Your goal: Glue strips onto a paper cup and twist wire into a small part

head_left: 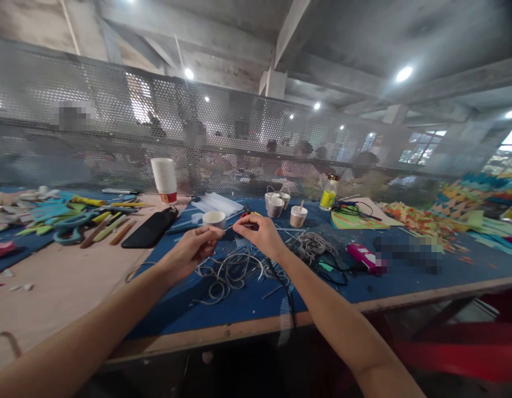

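Observation:
My left hand [193,250] is closed, with thumb and forefinger pinching one end of a thin strand [228,228]. My right hand [262,235] pinches it from the other side, fingers pressed together. Whether the strand is cord or wire is too small to tell. Just behind my hands stands a white paper cup [215,218], its contents hidden. Beneath them, loose grey cord [231,276] curls over the blue table cover among thin straight pieces. A coiled bundle of grey cord [317,245] lies to the right of my right hand.
Left are a black phone [150,229], blue-handled scissors [71,228] and stacked paper cups [163,178]. Behind my hands stand small cups [275,208], a cup with a stick [298,216] and a yellow-labelled bottle [329,193]. A magenta object [366,257] lies right. Perforated metal screening [231,138] borders the back.

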Motion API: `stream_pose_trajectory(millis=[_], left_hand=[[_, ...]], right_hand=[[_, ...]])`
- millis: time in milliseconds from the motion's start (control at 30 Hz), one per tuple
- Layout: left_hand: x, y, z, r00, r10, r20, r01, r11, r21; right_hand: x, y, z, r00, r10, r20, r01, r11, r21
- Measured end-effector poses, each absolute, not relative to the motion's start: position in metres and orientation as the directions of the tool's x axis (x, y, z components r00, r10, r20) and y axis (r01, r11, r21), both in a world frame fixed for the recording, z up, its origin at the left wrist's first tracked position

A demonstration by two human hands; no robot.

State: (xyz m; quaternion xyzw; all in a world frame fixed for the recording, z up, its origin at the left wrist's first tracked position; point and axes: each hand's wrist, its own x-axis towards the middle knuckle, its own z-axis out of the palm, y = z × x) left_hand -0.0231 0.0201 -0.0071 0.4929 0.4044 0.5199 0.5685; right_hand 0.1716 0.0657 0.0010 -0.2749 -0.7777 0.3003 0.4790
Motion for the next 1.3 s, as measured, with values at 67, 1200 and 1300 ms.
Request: stream_pose_trajectory(millis=[67, 1200, 1300], left_hand=[[-0.024, 0.021, -0.008, 0.144, 0.989, 0.044, -0.220, -0.011, 0.975], [-0.009, 0.012, -0.020, -0.007, 0.822, 0.570, 0.488, -0.495, 0.719], [-0.008, 0.013, -0.016, -0.006, 0.927, 0.375, 0.253, -0.361, 0.898]], right_hand=[[0.171, 0.064, 0.001, -0.376, 0.691, 0.618, 0.196, 0.711, -0.676], [0.158, 0.070, -0.010, -0.280, 0.881, 0.381, 0.022, 0.403, -0.915], [0.159, 0.070, -0.009, -0.285, 0.863, 0.416, 0.065, 0.451, -0.890]])
